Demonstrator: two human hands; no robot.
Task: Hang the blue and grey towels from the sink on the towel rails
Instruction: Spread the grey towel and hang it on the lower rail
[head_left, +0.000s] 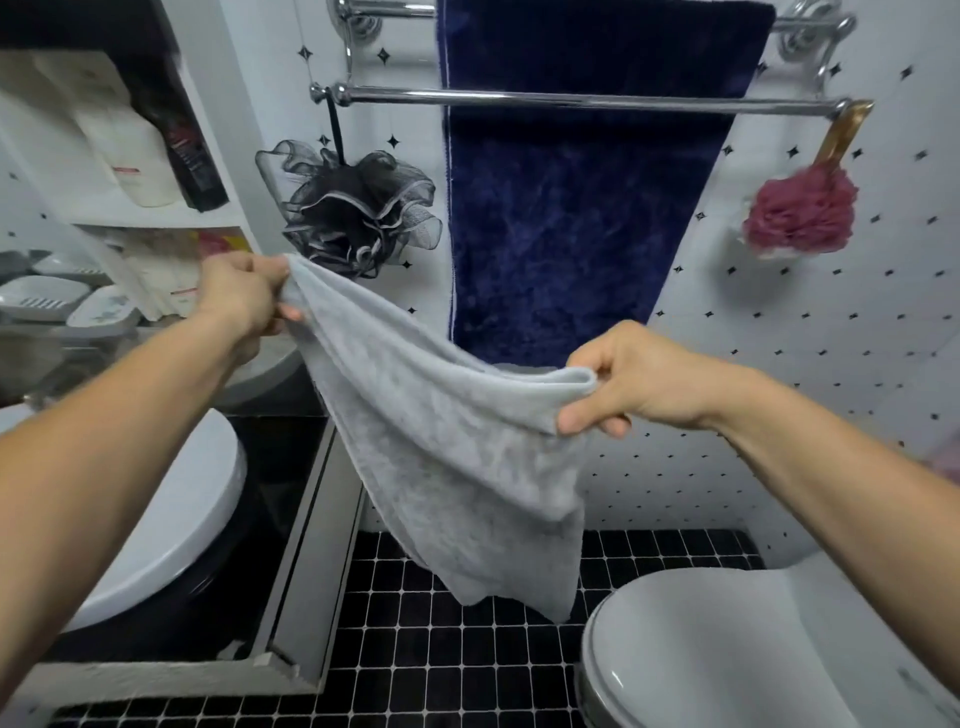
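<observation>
A dark blue towel (576, 208) hangs from the upper chrome rail (387, 8) and drops behind the lower chrome rail (582, 101). I hold a light grey towel (447, 441) stretched between both hands, below the rails and in front of the blue towel. My left hand (241, 296) pinches its upper left corner. My right hand (636, 382) grips its top edge lower down on the right. The rest of the grey towel droops towards the floor.
A black mesh sponge (353, 213) hangs from the lower rail's left end, a pink sponge (800, 208) from its right end. Shelves with bottles (140, 145) are at left, the white sink (171, 514) lower left, the toilet lid (727, 639) lower right.
</observation>
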